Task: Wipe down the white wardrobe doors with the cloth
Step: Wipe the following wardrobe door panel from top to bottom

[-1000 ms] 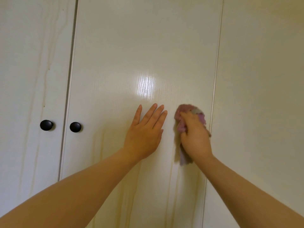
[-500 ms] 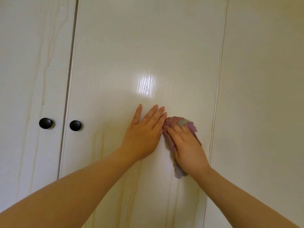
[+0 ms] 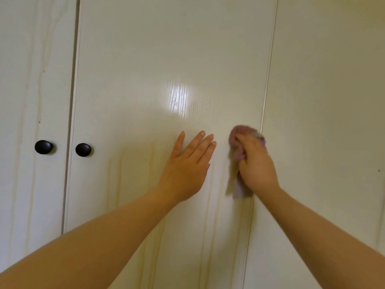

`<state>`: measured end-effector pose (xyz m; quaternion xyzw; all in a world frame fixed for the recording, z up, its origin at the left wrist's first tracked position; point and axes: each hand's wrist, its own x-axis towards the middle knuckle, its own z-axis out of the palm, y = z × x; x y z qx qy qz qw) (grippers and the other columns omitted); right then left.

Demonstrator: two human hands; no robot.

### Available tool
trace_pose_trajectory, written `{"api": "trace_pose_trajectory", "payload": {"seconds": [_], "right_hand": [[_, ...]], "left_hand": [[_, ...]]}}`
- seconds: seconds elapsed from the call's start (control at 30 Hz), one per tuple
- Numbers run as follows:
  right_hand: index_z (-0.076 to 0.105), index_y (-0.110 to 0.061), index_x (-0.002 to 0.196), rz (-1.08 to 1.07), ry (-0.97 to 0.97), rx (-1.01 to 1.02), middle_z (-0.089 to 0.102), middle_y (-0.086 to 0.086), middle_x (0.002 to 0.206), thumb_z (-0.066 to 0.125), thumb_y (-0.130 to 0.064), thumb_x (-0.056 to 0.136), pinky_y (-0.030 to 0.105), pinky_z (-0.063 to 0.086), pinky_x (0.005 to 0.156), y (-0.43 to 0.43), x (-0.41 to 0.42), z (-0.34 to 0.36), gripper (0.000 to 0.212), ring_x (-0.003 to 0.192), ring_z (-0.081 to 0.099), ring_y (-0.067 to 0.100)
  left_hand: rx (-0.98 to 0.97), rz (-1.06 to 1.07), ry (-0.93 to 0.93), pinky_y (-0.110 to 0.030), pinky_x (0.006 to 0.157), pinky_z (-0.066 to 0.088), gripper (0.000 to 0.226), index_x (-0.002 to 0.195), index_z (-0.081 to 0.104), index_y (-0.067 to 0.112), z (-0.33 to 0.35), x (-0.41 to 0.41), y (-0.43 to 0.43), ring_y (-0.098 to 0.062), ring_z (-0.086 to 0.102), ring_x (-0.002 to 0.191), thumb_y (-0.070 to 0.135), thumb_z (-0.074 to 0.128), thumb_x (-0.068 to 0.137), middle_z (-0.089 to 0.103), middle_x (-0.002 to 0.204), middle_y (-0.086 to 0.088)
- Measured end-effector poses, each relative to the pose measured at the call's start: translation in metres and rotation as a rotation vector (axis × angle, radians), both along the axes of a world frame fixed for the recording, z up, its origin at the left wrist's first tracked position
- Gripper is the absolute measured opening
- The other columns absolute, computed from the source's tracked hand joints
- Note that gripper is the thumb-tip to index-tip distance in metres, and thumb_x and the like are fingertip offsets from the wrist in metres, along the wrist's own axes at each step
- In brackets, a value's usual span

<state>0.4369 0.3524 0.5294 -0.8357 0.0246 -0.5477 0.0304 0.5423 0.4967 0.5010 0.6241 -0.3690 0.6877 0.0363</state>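
Observation:
The white middle wardrobe door [image 3: 166, 59] fills the view, with faint yellowish streaks running down its lower half. My left hand [image 3: 187, 167] lies flat on this door, fingers straight and pointing up. To its right, my right hand [image 3: 255, 163] grips a bunched pink cloth [image 3: 237, 136] and presses it against the door close to the right seam. Part of the cloth hangs below the hand; the rest is hidden under my fingers.
A left door [image 3: 31, 80] with a black round knob [image 3: 43, 147] adjoins the middle door, which has its own black knob [image 3: 83, 149]. A right panel [image 3: 333, 101] begins at the vertical seam just right of the cloth.
My right hand with the cloth swept left until it was next to my left hand, then back right and up toward the seam. My left hand stayed in place.

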Motion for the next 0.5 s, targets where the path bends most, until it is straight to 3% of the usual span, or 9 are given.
{"api": "trace_pose_trajectory", "payload": {"seconds": [0.1,0.23,0.4,0.5], "right_hand": [[0.048,-0.008,0.133,0.025,-0.025,0.084,0.048,0.008,0.134,0.041,0.009,0.087,0.01,0.022,0.087,-0.001,-0.001,0.001,0.049,0.121,0.043,0.022],[0.05,-0.006,0.131,0.036,0.055,0.047,0.049,0.009,0.135,0.045,0.008,0.085,0.022,0.028,0.095,-0.005,-0.01,-0.056,0.048,0.123,0.045,0.026],[0.053,-0.008,0.128,0.012,0.017,0.043,0.051,0.007,0.133,0.042,0.004,0.087,0.017,0.028,0.084,-0.019,-0.011,-0.02,0.044,0.12,0.046,0.024],[0.05,-0.006,0.131,0.045,-0.017,0.063,0.049,0.01,0.134,0.042,0.007,0.087,0.016,0.026,0.095,-0.011,-0.002,-0.025,0.046,0.123,0.043,0.024]], "left_hand": [[0.0,0.014,0.032,-0.053,0.109,0.021,0.048,0.133,0.053,0.006,-0.002,-0.002,-0.006,-0.027,0.044,0.132,0.026,0.034,0.093,0.051,0.139,-0.009],[0.017,0.015,0.05,-0.053,0.109,0.021,0.048,0.132,0.053,0.005,-0.012,-0.004,-0.01,-0.028,0.045,0.131,0.025,0.034,0.093,0.052,0.138,-0.01],[-0.019,0.031,0.079,-0.054,0.108,0.022,0.048,0.132,0.054,0.004,-0.017,-0.007,-0.01,-0.029,0.045,0.131,0.023,0.037,0.091,0.05,0.14,-0.011],[-0.015,0.027,0.092,-0.053,0.108,0.022,0.048,0.132,0.053,0.004,-0.025,-0.011,-0.01,-0.028,0.044,0.131,0.023,0.037,0.092,0.05,0.14,-0.011]]}}
